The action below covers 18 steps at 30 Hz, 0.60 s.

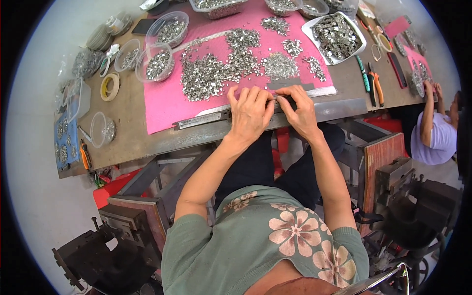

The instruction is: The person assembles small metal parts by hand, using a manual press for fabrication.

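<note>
The left hand [250, 116] and right hand [301, 112] meet at the near edge of the surface [129, 109], thumbs and fingertips curled close together. Each grip is nearly closed, but the fingers hide the gap, so I cannot tell what either pinches or whether it is firm. A long metal strip [204, 120] lies along the edge, running from beneath the left hand toward half past eight.

The chief risk seems to be at that edge: a small part slipping from the fingertips could drop toward six o'clock, onto the dark trousers [250, 160] or past them to the floor. Poor alignment of the two hands could also leave a part crooked, and a sideways push could shift the strip on its narrow support.

Loose pieces add a second hazard. A heap of square metal bits [201, 78] spreads over the pink mat [167, 112] at ten o'clock, with a pile of slender clear pieces [280, 65] at twelve. A dragging knuckle could mix these piles. The grey flat bar [291, 84] at one o'clock, close to the right fingers, could be nudged into the slender pieces if that hand reaches forward.
</note>
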Tool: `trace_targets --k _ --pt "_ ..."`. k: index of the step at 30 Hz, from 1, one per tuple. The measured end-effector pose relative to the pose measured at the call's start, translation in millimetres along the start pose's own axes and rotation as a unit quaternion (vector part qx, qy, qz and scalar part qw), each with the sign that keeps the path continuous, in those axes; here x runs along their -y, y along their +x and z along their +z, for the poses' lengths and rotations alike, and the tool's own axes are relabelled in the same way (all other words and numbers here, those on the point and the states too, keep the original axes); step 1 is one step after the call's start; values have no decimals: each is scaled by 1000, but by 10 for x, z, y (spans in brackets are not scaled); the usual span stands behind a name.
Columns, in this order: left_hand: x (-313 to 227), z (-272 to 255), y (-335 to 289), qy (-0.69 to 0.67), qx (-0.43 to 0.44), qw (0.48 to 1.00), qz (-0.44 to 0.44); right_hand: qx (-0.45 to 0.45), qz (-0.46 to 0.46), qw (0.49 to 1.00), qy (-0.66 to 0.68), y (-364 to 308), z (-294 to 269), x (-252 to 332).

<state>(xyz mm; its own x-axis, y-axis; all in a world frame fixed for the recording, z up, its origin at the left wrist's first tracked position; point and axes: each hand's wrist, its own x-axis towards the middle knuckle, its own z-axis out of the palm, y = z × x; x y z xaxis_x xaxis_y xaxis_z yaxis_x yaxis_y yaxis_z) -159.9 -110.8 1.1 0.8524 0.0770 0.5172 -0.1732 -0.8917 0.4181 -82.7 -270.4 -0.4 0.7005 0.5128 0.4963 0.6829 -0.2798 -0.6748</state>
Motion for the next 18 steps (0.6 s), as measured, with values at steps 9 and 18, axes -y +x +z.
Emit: trace_targets --k 9,18 --pt "545 -939 -602 -56 -92 990 -86 -56 30 997 52 -58 -9 33" --pt "811 -1343 -947 83 1 989 -124 -141 -15 989 -47 -161 -30 -56"
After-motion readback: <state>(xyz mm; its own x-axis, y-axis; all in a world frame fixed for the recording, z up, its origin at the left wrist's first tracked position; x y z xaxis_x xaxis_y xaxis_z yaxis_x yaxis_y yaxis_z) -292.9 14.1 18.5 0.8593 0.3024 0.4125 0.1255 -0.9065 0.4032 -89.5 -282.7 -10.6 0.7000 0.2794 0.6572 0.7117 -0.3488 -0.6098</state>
